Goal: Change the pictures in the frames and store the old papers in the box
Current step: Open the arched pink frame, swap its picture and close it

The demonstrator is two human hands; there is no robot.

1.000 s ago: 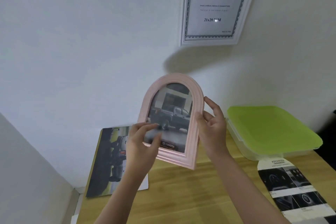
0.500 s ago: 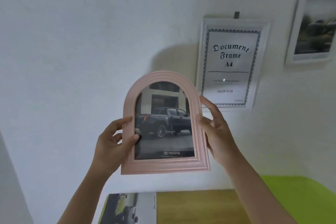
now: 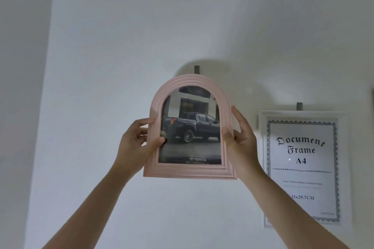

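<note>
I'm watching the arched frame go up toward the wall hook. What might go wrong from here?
1. The pink arched frame hides its own back, so its hanger may miss the grey hook just above its top.
2. The left hand and right hand grip only the side edges; letting go before it catches could drop it.
3. Its right edge sits near the white document frame; a sideways swing might knock it.

A plain white wall (image 3: 121, 46) bears two small grey hooks (image 3: 196, 69).
</note>
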